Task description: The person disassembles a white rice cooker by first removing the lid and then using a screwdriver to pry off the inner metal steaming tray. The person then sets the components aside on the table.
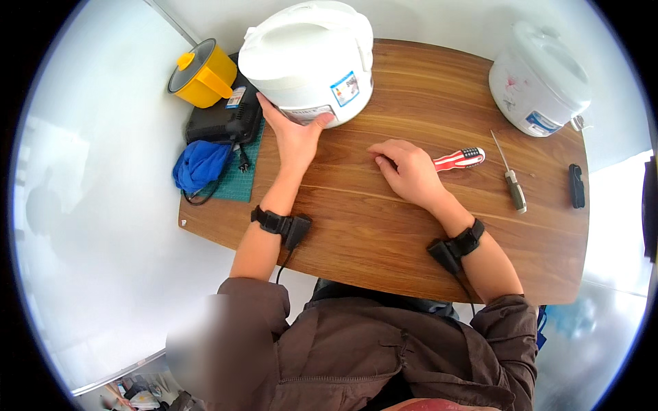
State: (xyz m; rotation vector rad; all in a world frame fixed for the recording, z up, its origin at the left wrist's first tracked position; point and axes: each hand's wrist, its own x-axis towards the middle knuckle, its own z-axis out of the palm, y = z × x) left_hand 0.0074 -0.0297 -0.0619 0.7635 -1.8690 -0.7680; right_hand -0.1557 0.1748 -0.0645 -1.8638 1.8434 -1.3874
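Observation:
A white rice cooker (301, 75) with a carry handle and a blue-edged label stands at the back, left of the middle. My left hand (295, 140) grips its near lower side, thumb and fingers spread around the curve. My right hand (409, 172) rests on the wooden table (343, 219), its fingers curled together; whatever may be in them is hidden. Right beside it lies a tool handle (460, 159) with red and white stripes and a dark starred end. The rest of that tool is hidden behind the hand.
A screwdriver (513, 185) and a small black object (576, 186) lie on the right. Behind them stands another white cooker (538, 85). At left are a yellow lidded pot (214, 74), a black case (212, 123), a blue cloth (200, 166) and a green mat (236, 181).

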